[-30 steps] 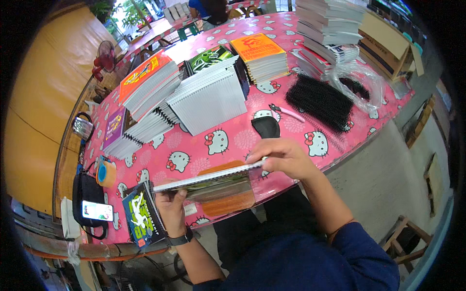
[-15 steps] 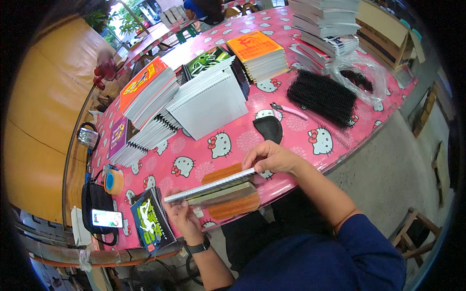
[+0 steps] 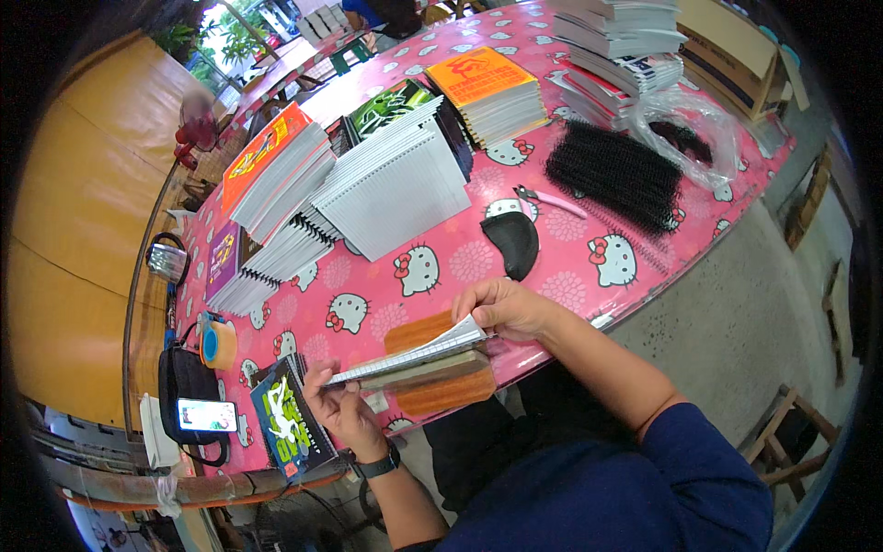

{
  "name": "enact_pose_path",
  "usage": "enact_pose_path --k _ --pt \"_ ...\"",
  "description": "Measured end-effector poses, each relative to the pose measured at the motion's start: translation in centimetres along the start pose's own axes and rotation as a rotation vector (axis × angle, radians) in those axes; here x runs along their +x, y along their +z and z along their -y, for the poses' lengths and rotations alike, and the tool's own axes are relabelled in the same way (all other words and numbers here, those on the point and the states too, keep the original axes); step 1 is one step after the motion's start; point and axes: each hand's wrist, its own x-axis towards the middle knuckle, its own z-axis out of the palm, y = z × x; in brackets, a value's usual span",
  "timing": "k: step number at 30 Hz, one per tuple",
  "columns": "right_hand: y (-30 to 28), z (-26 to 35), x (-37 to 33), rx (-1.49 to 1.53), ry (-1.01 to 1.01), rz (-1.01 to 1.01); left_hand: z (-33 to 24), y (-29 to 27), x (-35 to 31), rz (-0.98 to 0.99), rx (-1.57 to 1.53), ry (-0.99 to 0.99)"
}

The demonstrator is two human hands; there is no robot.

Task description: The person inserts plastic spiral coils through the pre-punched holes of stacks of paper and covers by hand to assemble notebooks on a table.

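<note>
A thin stack of paper sheets [image 3: 405, 359] is held nearly edge-on, close to the table's near edge. My left hand [image 3: 348, 421] grips its left end between thumb and fingers. At the other end my right hand [image 3: 501, 308] pinches the upper corner, where a few sheets curl up from the rest. Right under the stack lies a greyish wooden strip [image 3: 428, 371] on an orange-brown wooden board [image 3: 446, 392]. A black curved pad [image 3: 511, 245] and pink-handled cutters [image 3: 552, 200] lie beyond my right hand.
Piles of spiral notebooks [image 3: 280, 175] and punched page blocks [image 3: 395, 193] stand across the pink table. Black spiral coils [image 3: 614, 175] lie at right beside a plastic bag [image 3: 708, 138]. A dark notebook [image 3: 290, 419], lit phone [image 3: 207, 415] and tape roll [image 3: 216, 345] sit at left.
The right end of the stack has dropped slightly and its top sheets now curl up in my right hand. My left hand has shifted slightly, still holding the other end.
</note>
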Motion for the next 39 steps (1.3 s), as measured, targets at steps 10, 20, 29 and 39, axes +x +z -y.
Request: enact_pose_path --k 10,20,29,39 --pt "0.8 0.4 0.0 0.008 -0.011 0.008 0.9 -0.6 -0.2 0.032 0.104 0.103" --pt "3.7 3.0 -0.8 -0.446 -0.031 -0.133 -3.8 3.6 -0.6 0.092 0.945 0.518" --pt "5.6 6.4 0.5 -1.023 -0.075 0.026 -4.3 7.0 -1.3 0.536 1.064 0.378" --pt "2.5 15.5 7.8 -1.254 -1.013 -0.897 -3.4 7.5 -1.9 0.398 0.987 0.404"
